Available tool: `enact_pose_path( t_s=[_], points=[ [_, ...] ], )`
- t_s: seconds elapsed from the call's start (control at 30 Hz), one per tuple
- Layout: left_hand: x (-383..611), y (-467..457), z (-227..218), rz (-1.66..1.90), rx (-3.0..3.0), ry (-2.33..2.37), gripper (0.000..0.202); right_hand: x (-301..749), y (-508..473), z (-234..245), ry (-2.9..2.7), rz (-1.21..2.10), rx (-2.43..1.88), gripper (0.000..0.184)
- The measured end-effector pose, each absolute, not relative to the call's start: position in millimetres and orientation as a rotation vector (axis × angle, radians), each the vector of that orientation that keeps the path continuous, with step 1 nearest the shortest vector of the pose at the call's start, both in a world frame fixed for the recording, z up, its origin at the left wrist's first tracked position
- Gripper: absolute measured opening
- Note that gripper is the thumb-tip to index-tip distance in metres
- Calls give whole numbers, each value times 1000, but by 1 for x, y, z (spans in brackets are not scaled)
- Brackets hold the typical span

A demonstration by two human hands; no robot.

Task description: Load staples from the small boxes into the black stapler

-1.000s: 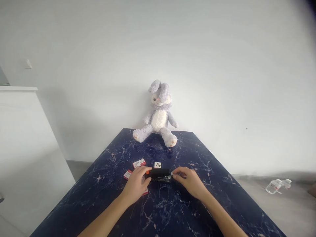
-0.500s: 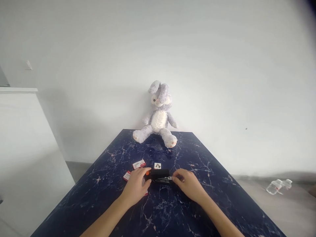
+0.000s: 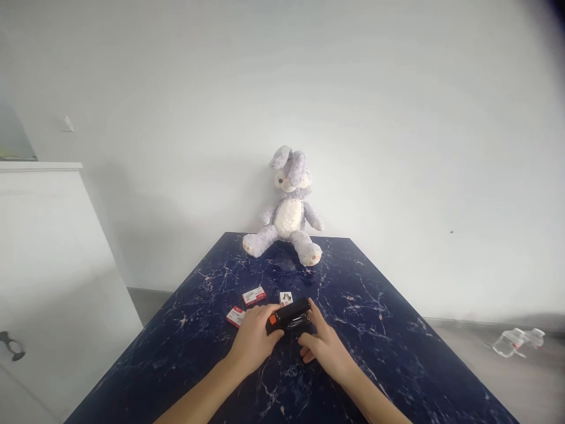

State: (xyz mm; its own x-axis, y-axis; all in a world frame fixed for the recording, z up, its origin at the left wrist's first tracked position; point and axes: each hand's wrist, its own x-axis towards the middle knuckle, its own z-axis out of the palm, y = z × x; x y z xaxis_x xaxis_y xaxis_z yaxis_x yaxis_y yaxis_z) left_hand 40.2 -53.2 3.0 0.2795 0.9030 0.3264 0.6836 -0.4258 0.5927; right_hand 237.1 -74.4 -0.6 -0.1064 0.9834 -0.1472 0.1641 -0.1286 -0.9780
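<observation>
A black stapler with an orange piece at its left end is in my left hand, gripped between thumb and fingers. It tilts up to the right, and a shiny metal part shows along its underside. My right hand is at its other end. The index finger reaches up against that end, while the thumb is spread apart below it and the other fingers curl in. Just behind the stapler lies a small white box with a dark picture. Two red-and-white boxes, one farther back and one nearer, rest beside my left hand.
A plush rabbit sits at the far end of the dark blue marbled table, against the wall. To the left stands a white cabinet with a dark handle. Clear plastic bottles lie on the floor at right.
The stapler has turned from level to tilted, its right end raised. My right hand has let go of its pinch at the metal part and spread its fingers. The view has shifted slightly left.
</observation>
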Motion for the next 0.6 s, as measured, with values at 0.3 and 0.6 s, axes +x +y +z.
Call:
enact_pose_path(
  t_s=[0.3, 0.6],
  points=[
    [32, -63, 21, 878, 2419, 1230, 31, 255, -54, -13, -1299, 1280, -1251, 71],
    [-20, -22, 6, 851, 2235, 1902, 28, 258, -54, -18, -1401, 1253, -1230, 59]
  ],
)
